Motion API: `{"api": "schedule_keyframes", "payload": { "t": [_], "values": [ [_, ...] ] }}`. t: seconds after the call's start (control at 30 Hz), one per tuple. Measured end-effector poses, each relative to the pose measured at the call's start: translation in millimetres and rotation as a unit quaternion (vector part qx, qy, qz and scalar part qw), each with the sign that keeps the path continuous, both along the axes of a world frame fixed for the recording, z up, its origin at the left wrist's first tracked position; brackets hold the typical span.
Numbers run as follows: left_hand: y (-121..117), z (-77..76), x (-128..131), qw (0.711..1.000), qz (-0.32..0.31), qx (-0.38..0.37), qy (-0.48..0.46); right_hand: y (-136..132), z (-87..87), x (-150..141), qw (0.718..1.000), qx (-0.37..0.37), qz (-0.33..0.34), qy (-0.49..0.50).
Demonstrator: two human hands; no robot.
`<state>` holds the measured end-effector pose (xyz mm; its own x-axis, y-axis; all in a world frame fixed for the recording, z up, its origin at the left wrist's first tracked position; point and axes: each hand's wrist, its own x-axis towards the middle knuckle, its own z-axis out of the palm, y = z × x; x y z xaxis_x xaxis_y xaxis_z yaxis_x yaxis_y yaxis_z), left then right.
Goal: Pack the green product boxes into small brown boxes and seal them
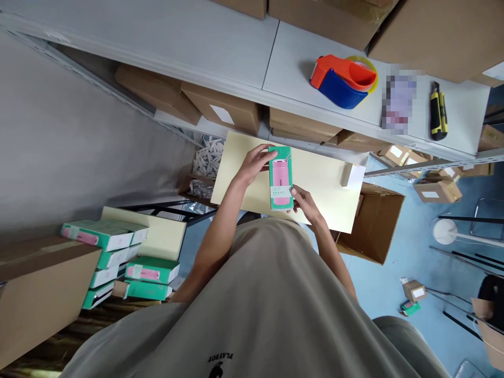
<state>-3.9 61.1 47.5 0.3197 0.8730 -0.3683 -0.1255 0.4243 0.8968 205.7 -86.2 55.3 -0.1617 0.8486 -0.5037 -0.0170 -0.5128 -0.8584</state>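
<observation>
Between my hands is a green product box (281,178) with a pink bottle-like item printed on its face. It is over the pale yellow tabletop (318,194); I cannot tell if it rests there. My left hand (256,161) grips the box's upper left edge, fingers bent over it. At the lower right edge my right hand (305,202) has its thumb on the face and its fingers partly hidden at the side. A small white box (353,175) stands at the right end of the same tabletop.
A grey shelf (220,47) above holds an orange and blue tape dispenser (342,81), a utility knife (438,111) and cartons. Several green boxes (145,270) are stacked at lower left. An open carton (372,223) stands right of the table, and white pieces (208,157) lie left of it.
</observation>
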Motion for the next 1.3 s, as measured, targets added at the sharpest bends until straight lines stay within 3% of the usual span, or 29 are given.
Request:
{"api": "schedule_keyframes", "payload": {
  "t": [0.2,0.4,0.47,0.57,0.67,0.77,0.93,1.13,1.3],
  "values": [
    [-16.2,-6.1,1.4,0.998,0.067,0.004,0.012,24.9,6.6,1.8,0.996,0.031,0.036,-0.073],
    [-38.6,-18.9,-8.5,0.993,0.109,0.018,0.048,35.1,-8.3,-9.0,0.982,0.044,0.104,-0.152],
    [-45.0,-18.1,-12.9,0.994,0.102,0.009,0.025,34.6,-16.7,-13.6,0.991,0.017,0.092,-0.098],
    [-62.1,-15.9,-23.0,0.996,0.045,-0.080,-0.013,34.1,-29.9,-16.7,0.999,0.002,0.030,-0.017],
    [-85.7,-17.7,-32.0,0.984,-0.009,-0.177,-0.021,36.7,-39.3,-15.3,0.999,0.017,-0.029,0.000],
    [-102.2,-23.4,-34.0,0.979,-0.013,-0.202,-0.031,39.9,-42.0,-12.1,0.999,0.032,-0.041,-0.006],
    [-105.0,-33.6,-31.4,0.989,-0.010,-0.145,-0.022,46.9,-37.6,-3.9,0.999,0.047,0.007,-0.015],
    [-106.4,-51.9,-29.8,0.995,0.037,-0.053,0.076,87.4,-36.0,13.6,0.968,0.146,-0.076,-0.191],
    [-113.3,-41.7,-17.3,0.984,0.112,0.000,0.141,119.4,-44.5,12.4,0.973,0.144,-0.086,-0.157]
  ]
}}
